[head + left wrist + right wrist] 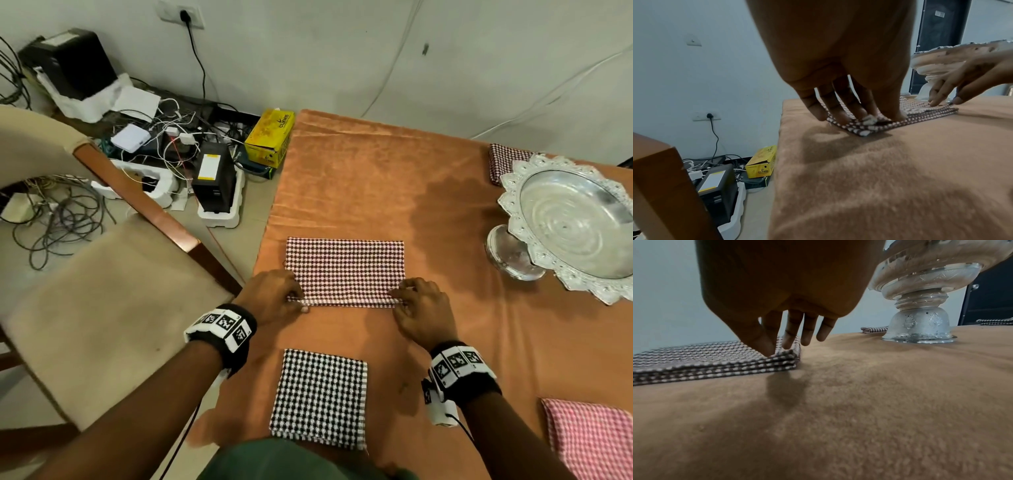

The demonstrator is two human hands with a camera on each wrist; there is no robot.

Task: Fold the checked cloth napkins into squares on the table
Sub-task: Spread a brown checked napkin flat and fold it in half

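A brown-and-white checked napkin (346, 270) lies folded into a long rectangle of several layers in the middle of the orange-covered table (376, 178). My left hand (294, 301) pinches its near left corner (859, 129) between thumb and fingers. At the near right corner, thumb and forefinger of my right hand (397, 298) pinch the top layers (785, 353), the other fingers (824, 334) held straight. A black-and-white checked napkin (320, 397) lies as a folded square close to my body.
A silver pedestal dish (575, 222) stands at the right, with another folded brown napkin (503, 164) behind it. A pink checked napkin (592, 438) lies near right. Left of the table are a padded chair (102, 308), a yellow box (270, 137) and tangled cables.
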